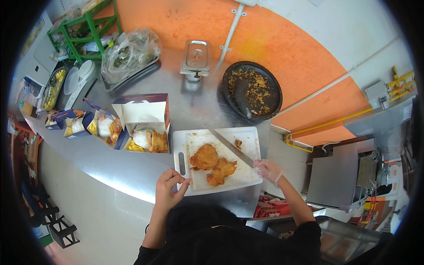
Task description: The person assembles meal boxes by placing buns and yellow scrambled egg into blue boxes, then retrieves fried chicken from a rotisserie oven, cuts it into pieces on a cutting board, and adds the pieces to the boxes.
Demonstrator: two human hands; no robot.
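A white cutting board (248, 173) lies near me on the steel table, with two flat pieces of breaded fried cutlet, one (205, 157) behind the other (221, 171). Beyond them is a small brown fried scrap (238, 143). My right hand (270, 171), in a clear plastic glove, grips a knife (233, 148) at the board's right edge; its blade slants to the far left above the board. My bare left hand (170, 187) is at the near left corner by the board's handle slot, fingers loosely bent, thumb apart, with nothing visible in it.
Several open meal boxes (147, 132) with rice, yellow food and cutlet stand in a row to the left. Behind are a black round pan (251, 92) of crumbs, a lidded steel container (195, 59) and a tray with a plastic bag (130, 57). A steel appliance (338, 176) stands right.
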